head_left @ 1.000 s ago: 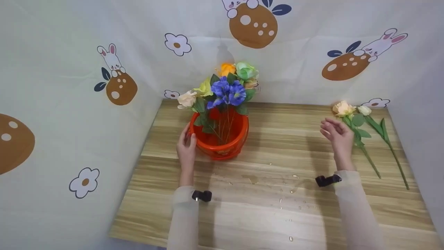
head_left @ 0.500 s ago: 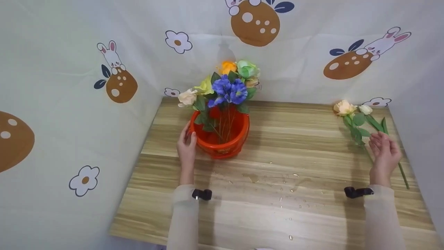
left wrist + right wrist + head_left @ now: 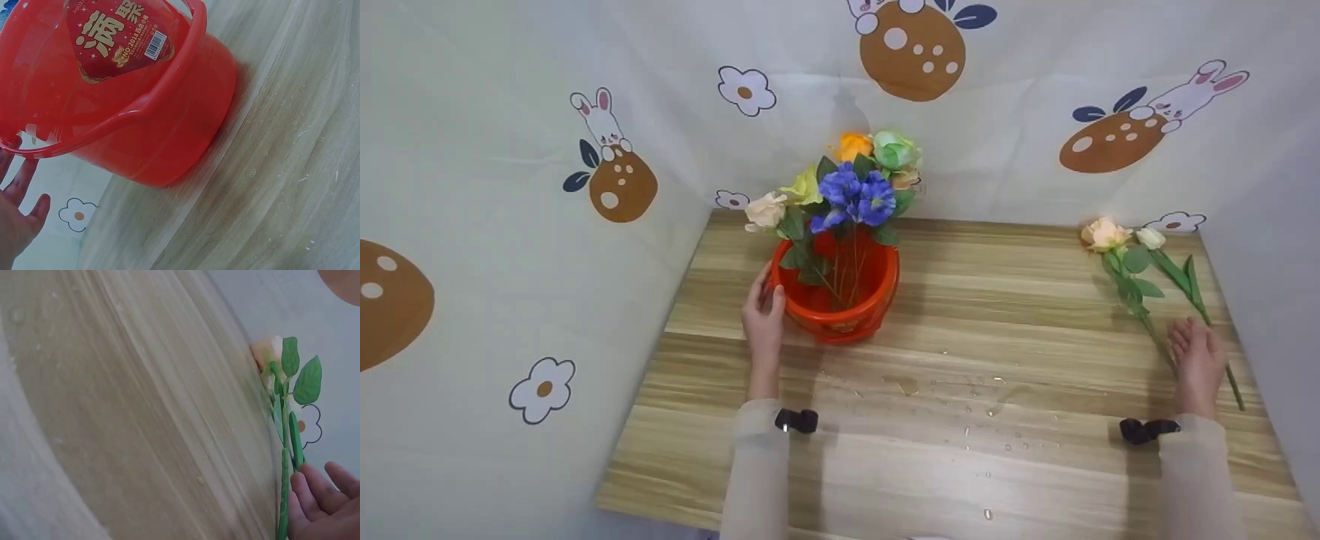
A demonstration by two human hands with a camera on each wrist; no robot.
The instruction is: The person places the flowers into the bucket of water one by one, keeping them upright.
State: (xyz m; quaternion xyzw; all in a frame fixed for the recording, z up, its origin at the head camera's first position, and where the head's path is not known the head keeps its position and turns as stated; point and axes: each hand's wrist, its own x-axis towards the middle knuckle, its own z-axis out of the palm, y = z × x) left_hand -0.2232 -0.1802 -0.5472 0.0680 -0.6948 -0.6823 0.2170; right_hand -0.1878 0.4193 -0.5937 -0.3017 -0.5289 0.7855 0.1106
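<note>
In the head view a red bucket (image 3: 840, 322) stands upright on the left half of the table, holding several artificial flowers, among them a blue-purple bloom (image 3: 855, 196). My left hand (image 3: 765, 322) rests its fingers against the bucket's left side; the left wrist view shows straight fingers (image 3: 19, 183) touching near the bucket handle (image 3: 121, 118), thumb apart. At the right, a peach rose (image 3: 1136, 289) and a white tulip (image 3: 1201, 307) lie on the wood. My right hand (image 3: 1198, 367) is over the stems with loosely bent fingers, nothing visible in its grasp.
Water drops (image 3: 990, 411) are scattered over the wood-grain table (image 3: 960, 300). A printed cloth (image 3: 997, 135) with rabbits and flowers hangs behind and along the sides. The rose stem (image 3: 284, 484) runs close beside the right fingers.
My right hand has moved right and toward the table's front edge, from beside the rose bloom to the lower stems. The left hand and bucket have stayed in place.
</note>
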